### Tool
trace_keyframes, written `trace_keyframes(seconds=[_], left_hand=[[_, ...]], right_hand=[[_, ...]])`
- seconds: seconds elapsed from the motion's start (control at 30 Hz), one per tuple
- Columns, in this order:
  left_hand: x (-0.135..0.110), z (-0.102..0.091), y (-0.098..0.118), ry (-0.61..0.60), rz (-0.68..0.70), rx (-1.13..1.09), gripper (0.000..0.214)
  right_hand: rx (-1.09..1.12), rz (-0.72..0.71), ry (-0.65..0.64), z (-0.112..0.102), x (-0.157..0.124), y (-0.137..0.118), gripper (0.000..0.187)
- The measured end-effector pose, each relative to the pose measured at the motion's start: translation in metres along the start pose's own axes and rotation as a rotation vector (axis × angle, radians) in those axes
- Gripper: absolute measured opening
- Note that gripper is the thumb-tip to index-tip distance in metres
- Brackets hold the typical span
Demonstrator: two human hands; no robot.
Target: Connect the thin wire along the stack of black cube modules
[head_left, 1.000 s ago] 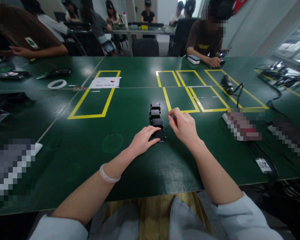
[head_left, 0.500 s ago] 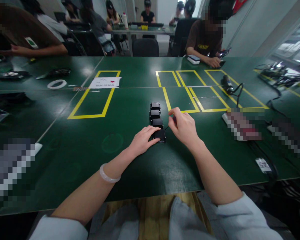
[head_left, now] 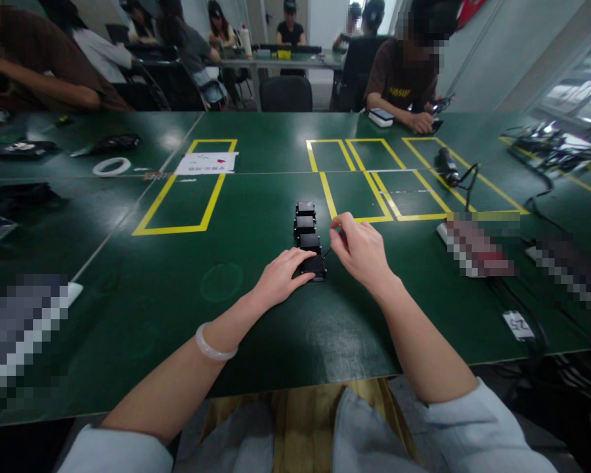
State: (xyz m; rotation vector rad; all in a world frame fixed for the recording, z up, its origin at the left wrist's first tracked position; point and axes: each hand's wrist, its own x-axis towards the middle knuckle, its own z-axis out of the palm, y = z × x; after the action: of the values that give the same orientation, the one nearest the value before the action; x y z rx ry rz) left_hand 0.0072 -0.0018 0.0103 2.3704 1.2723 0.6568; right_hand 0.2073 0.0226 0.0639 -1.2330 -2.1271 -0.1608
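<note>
Holding the near black box-shaped block on the green table, left hand fingers around it; right hand fingers clenched on thin dark tool just right; pose unchanged this past second, likely mid-step

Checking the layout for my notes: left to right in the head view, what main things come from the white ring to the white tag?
White ring, white paper sheet, left hand, row of black blocks, right hand, black cylindrical device, white tag.
</note>
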Motion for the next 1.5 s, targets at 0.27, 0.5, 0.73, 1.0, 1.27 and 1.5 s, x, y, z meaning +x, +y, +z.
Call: trace_keyframes(seconds=[0.27,0.5,0.73,1.0,1.27,1.5], left_hand=[[0.0,0.0,0.0007,-0.001,-0.007,-0.009,0.039],[-0.0001,0.0019,-0.0016,0.001,0.001,-0.011,0.039],[-0.0001,0.0007,0.0005,0.005,-0.003,-0.014,0.039],[0.0,0.0004,0.0,0.001,-0.006,-0.012,0.039],[0.0002,0.0,0.0006,-0.006,-0.006,-0.003,0.039],[0.0005,-0.0003,0.0012,-0.003,-0.008,-0.012,0.039]], right_hand=[[-0.021,0.003,0.001,0.0003,-0.0002,0.0003,0.016],[-0.018,0.005,0.015,0.0023,-0.0011,0.0025,0.021],[0.007,0.001,0.008,0.0007,-0.0006,-0.0005,0.014],[0.01,0.011,0.017,0.0009,-0.0005,0.0009,0.019],[0.008,-0.005,0.003,0.0009,-0.0012,0.0002,0.014],[0.021,-0.003,-0.003,0.0016,-0.0011,0.0011,0.018]])
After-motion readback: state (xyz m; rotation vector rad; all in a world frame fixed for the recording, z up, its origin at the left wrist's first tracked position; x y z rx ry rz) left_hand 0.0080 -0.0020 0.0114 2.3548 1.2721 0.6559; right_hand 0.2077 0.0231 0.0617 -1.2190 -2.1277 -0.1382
